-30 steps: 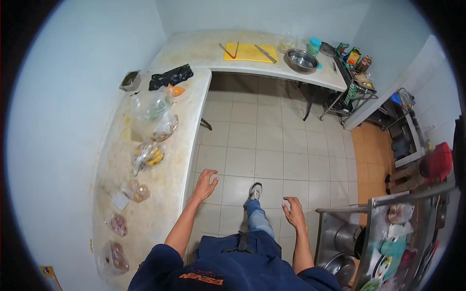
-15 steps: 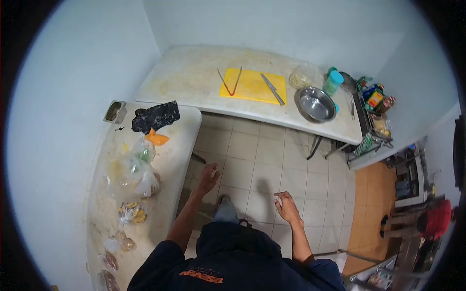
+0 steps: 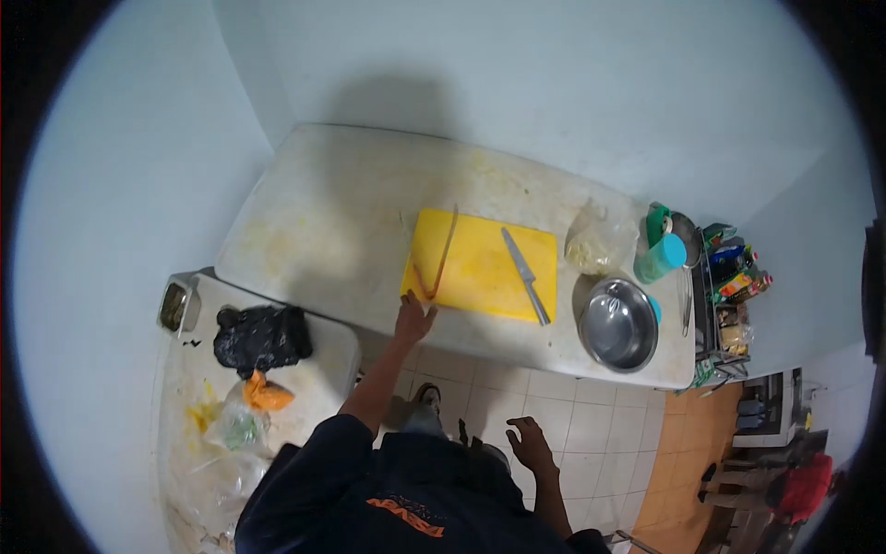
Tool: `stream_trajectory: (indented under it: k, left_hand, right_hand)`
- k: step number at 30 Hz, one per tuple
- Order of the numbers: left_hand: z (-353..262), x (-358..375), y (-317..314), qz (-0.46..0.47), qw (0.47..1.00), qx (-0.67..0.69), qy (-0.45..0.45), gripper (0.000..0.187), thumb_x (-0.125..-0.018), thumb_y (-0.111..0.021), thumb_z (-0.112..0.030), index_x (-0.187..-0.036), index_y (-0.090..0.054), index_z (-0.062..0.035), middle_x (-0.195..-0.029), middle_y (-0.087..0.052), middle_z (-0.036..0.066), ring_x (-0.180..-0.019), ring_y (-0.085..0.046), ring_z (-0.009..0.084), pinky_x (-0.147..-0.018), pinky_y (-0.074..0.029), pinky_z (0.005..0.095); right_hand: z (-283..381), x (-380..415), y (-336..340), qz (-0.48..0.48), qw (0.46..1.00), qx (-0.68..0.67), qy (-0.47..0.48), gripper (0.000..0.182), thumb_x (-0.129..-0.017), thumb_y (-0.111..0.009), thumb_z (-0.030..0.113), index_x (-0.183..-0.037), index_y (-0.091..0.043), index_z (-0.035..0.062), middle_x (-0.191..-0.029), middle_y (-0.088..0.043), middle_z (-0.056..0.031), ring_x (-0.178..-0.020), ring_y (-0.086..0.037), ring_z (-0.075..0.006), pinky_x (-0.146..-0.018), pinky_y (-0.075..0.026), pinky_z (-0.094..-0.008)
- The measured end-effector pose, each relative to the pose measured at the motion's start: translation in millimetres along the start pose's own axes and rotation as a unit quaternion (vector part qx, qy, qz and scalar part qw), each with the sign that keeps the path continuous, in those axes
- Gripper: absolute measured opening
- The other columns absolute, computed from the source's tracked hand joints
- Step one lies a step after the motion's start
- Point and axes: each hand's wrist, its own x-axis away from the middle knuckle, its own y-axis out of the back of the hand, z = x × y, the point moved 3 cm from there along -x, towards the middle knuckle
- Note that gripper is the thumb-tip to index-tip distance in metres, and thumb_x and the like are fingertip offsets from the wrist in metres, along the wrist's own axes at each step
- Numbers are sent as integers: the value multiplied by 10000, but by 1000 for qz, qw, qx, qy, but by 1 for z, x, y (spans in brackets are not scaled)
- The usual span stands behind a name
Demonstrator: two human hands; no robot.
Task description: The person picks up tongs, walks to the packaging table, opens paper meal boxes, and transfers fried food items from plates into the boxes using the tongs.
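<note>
My left hand (image 3: 414,320) is at the front edge of a yellow cutting board (image 3: 480,272), fingers apart. Its fingertips are right by the red joined end of a pair of metal tongs (image 3: 444,258), which lies on the board with its long arms pointing to the wall. Right of the tongs lies a knife (image 3: 526,275), handle toward me. My right hand (image 3: 532,446) hangs over the floor in front of the table, holding nothing, fingers loosely bent and apart. Nearest it on the table is a steel bowl (image 3: 619,325).
Behind the bowl stand a clear bag (image 3: 595,242) of pale food and a turquoise-lidded container (image 3: 663,258). A rack of bottles (image 3: 734,286) is at right. The left table (image 3: 318,369) bears a black bag (image 3: 263,339), an orange bag (image 3: 267,393) and a metal tin (image 3: 178,306). A person in red (image 3: 805,489) stands far right.
I have stepped closer to the back table. My left hand has gone from above the floor to the tongs' near end. My right hand remains over the floor.
</note>
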Motion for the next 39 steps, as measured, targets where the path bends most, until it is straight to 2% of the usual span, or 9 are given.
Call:
stream_trajectory:
  k: [10,14,16,18,22,26,29,34,39]
  left_hand:
    - [-38,-70,-3,35,983,-94,156,850,-871,-719,-514,-1351,-380,101,-1242,-533,254,-1041,-652,440,-864,-578,477]
    - [-20,-67,-14,-3,980,9,201,690,-909,-694,-437,-1300,-427,66,-1111,-622,236,-933,-701,393,-772,-582,492]
    - [-7,-56,-20,-15,975,81,208,604,-940,-665,-398,-1292,-447,42,-1040,-648,227,-888,-718,354,-711,-579,493]
    - [-59,-26,27,43,887,334,316,543,-988,-610,-443,-1315,-458,-38,-1069,-656,136,-826,-696,247,-689,-562,423]
    - [-119,53,75,15,865,413,283,539,-1009,-618,-371,-1391,-450,-30,-1114,-636,94,-946,-645,167,-804,-542,351]
    - [-142,123,77,-88,849,509,107,532,-1018,-638,-295,-1424,-432,-19,-1145,-605,44,-1070,-538,124,-963,-456,308]
    - [-145,169,98,-91,792,580,167,539,-1025,-626,-297,-1441,-423,-20,-1100,-579,20,-991,-513,110,-872,-457,297]
    - [-134,275,128,-135,763,590,227,531,-1013,-647,-328,-1414,-480,-23,-1009,-592,1,-889,-513,121,-806,-455,294]
    - [-99,424,148,-189,853,430,225,531,-1025,-585,-449,-1291,-612,9,-1008,-669,58,-954,-580,172,-824,-499,342]
  right_hand:
    - [-25,-119,42,35,999,-2,23,234,-939,-651,146,-1140,-677,29,-1107,-666,-201,-1072,-633,-365,-941,-512,-444]
    - [-21,-171,49,101,990,-18,97,248,-949,-643,154,-1165,-665,35,-1116,-659,-189,-1069,-628,-356,-914,-524,-442]
    - [-12,-197,58,130,982,-77,115,241,-973,-638,159,-1177,-653,32,-1115,-672,-164,-1048,-662,-282,-867,-552,-395]
    - [0,-228,62,174,967,-156,105,244,-983,-635,157,-1191,-651,31,-1127,-680,-151,-1038,-676,-244,-853,-560,-363]
    - [6,-292,14,302,909,-268,100,402,-1041,-582,281,-1371,-540,55,-1149,-678,-112,-1015,-676,-209,-865,-549,-326]
    - [119,-271,0,411,810,-415,56,486,-1068,-498,401,-1401,-479,48,-1141,-663,-116,-980,-662,-195,-822,-548,-322]
    - [151,-251,-41,501,777,-369,90,525,-1062,-488,441,-1371,-487,17,-1120,-662,-127,-929,-653,-179,-722,-549,-304]
    - [196,-146,-70,491,799,-333,94,501,-1058,-504,424,-1329,-503,4,-1052,-671,-129,-898,-666,-179,-687,-561,-291]
    - [212,-27,-127,490,774,-389,94,376,-1069,-505,367,-1242,-522,34,-974,-669,-130,-881,-678,-208,-731,-569,-315]
